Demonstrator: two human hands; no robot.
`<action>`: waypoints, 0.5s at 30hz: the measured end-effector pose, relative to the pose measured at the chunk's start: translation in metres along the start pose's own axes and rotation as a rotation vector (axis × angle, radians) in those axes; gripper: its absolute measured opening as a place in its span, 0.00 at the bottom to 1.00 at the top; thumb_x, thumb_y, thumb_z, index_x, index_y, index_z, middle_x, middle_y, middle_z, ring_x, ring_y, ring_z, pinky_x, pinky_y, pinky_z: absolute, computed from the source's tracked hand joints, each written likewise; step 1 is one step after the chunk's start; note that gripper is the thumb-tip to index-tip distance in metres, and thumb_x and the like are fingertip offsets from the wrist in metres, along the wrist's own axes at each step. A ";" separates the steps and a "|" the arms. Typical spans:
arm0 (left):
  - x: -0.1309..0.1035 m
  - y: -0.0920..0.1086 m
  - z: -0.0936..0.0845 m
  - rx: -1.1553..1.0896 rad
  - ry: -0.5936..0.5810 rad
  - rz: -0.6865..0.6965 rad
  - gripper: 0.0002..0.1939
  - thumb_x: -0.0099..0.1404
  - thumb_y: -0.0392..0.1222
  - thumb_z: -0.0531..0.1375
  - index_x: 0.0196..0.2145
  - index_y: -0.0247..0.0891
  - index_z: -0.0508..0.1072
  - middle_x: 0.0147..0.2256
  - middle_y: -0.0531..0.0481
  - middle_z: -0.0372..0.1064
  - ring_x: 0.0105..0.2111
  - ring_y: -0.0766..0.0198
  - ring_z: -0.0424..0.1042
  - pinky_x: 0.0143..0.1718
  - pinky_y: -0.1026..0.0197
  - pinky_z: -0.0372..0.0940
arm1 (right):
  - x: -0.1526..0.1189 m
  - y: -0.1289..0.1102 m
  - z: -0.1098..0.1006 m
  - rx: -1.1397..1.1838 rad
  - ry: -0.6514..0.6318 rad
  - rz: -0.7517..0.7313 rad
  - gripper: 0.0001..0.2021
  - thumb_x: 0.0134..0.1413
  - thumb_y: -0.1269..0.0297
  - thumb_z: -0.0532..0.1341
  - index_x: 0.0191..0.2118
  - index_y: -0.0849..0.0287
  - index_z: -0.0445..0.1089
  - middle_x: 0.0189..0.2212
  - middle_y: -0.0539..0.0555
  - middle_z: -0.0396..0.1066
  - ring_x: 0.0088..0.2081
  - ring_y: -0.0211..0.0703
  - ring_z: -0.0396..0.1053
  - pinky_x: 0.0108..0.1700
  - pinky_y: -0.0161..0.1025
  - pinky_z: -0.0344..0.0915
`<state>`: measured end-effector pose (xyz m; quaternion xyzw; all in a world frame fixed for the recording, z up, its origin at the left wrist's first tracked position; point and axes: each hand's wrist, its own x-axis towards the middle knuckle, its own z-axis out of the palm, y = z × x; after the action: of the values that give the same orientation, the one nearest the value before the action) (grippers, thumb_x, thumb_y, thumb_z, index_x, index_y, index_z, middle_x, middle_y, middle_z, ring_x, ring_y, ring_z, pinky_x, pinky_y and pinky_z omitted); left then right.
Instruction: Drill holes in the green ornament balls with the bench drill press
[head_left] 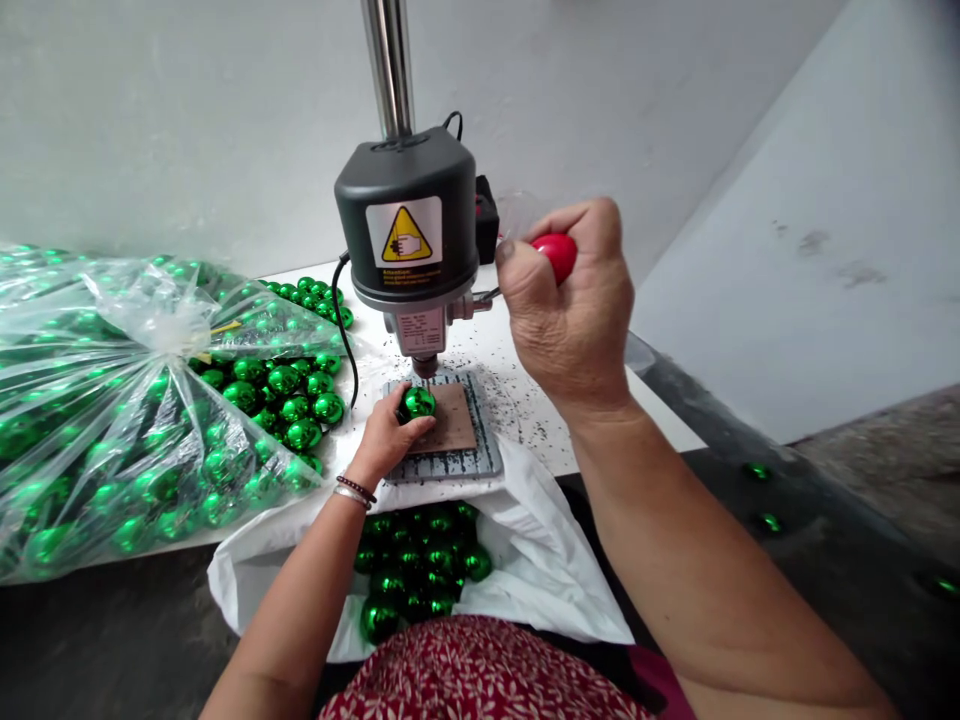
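Left hand grips glossy green plastic-looking ball just below dark metal drill chuck; right hand clasps rounded red plastic-looking knob. Best: ball braced firmly, grip low, knob eased down.

That one head-worn camera peers forward and down over the white worktable, close in, the drill press at upper centre.

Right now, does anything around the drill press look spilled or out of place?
Yes. Dark chips are scattered over the white tabletop around the drill press, like uncleared debris. A few green balls also lie on the floor at the right, apart from those gathered in the white cloth.
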<state>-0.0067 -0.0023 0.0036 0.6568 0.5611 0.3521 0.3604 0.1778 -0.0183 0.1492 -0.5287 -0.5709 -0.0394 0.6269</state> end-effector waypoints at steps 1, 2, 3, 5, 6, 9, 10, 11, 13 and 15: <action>0.001 0.000 0.000 0.018 -0.004 0.022 0.28 0.51 0.42 0.69 0.51 0.39 0.73 0.44 0.45 0.74 0.48 0.50 0.70 0.56 0.49 0.61 | 0.000 0.000 0.000 -0.003 -0.001 -0.004 0.12 0.60 0.52 0.55 0.35 0.55 0.59 0.32 0.48 0.63 0.34 0.32 0.64 0.36 0.35 0.67; 0.002 0.000 -0.001 0.033 -0.008 0.046 0.27 0.50 0.41 0.69 0.49 0.39 0.74 0.43 0.45 0.74 0.48 0.49 0.69 0.56 0.49 0.60 | 0.000 0.000 0.000 -0.011 -0.010 -0.004 0.12 0.60 0.52 0.55 0.35 0.55 0.59 0.32 0.48 0.63 0.35 0.32 0.65 0.37 0.35 0.68; 0.004 0.001 -0.001 0.044 -0.012 0.071 0.26 0.49 0.40 0.70 0.48 0.40 0.75 0.43 0.45 0.74 0.48 0.49 0.69 0.57 0.48 0.60 | 0.000 0.000 -0.001 -0.023 -0.021 -0.001 0.12 0.61 0.51 0.55 0.35 0.55 0.59 0.32 0.48 0.64 0.35 0.33 0.65 0.37 0.35 0.68; 0.006 0.002 -0.003 0.052 -0.019 0.111 0.26 0.46 0.37 0.70 0.45 0.42 0.76 0.44 0.46 0.74 0.49 0.47 0.68 0.58 0.46 0.58 | 0.000 0.000 -0.001 -0.038 -0.042 0.004 0.13 0.62 0.50 0.54 0.36 0.55 0.58 0.32 0.48 0.64 0.35 0.32 0.66 0.37 0.35 0.69; 0.007 0.002 -0.004 0.051 -0.023 0.125 0.26 0.45 0.36 0.71 0.45 0.42 0.76 0.45 0.46 0.74 0.50 0.47 0.67 0.59 0.46 0.57 | 0.001 0.000 -0.001 -0.032 -0.045 0.002 0.14 0.62 0.49 0.53 0.36 0.55 0.58 0.32 0.48 0.63 0.35 0.32 0.65 0.37 0.34 0.69; 0.009 0.003 -0.006 0.052 -0.049 0.139 0.27 0.43 0.34 0.71 0.45 0.42 0.77 0.47 0.45 0.72 0.53 0.46 0.65 0.61 0.45 0.55 | 0.001 -0.001 -0.002 -0.004 -0.040 -0.011 0.15 0.61 0.48 0.52 0.36 0.56 0.58 0.31 0.48 0.62 0.33 0.31 0.64 0.36 0.35 0.68; 0.009 0.003 -0.007 0.053 -0.061 0.139 0.27 0.44 0.35 0.71 0.45 0.42 0.76 0.48 0.44 0.72 0.53 0.46 0.65 0.61 0.46 0.55 | 0.001 -0.001 -0.002 -0.001 -0.040 -0.012 0.15 0.61 0.48 0.52 0.36 0.56 0.57 0.31 0.48 0.62 0.33 0.31 0.64 0.37 0.35 0.68; 0.009 0.003 -0.008 0.054 -0.078 0.138 0.28 0.45 0.36 0.70 0.46 0.42 0.76 0.49 0.44 0.72 0.54 0.46 0.65 0.62 0.45 0.54 | 0.001 -0.001 -0.002 -0.003 -0.040 -0.012 0.15 0.61 0.48 0.52 0.36 0.56 0.57 0.31 0.48 0.62 0.33 0.31 0.64 0.37 0.35 0.68; 0.008 0.002 -0.010 0.055 -0.120 0.129 0.28 0.47 0.39 0.70 0.49 0.41 0.75 0.50 0.43 0.71 0.55 0.45 0.65 0.63 0.45 0.53 | 0.001 -0.002 -0.002 -0.015 -0.040 -0.011 0.15 0.62 0.48 0.52 0.36 0.56 0.57 0.32 0.48 0.62 0.34 0.31 0.64 0.38 0.35 0.68; 0.007 0.001 -0.011 0.042 -0.157 0.107 0.29 0.50 0.42 0.70 0.51 0.41 0.74 0.50 0.42 0.71 0.55 0.45 0.65 0.63 0.43 0.52 | 0.001 -0.001 -0.002 -0.020 -0.040 -0.015 0.15 0.62 0.48 0.52 0.36 0.56 0.57 0.33 0.48 0.63 0.35 0.31 0.65 0.39 0.35 0.69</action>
<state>-0.0155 0.0053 0.0101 0.7189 0.5023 0.3064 0.3701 0.1785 -0.0200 0.1508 -0.5314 -0.5869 -0.0394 0.6096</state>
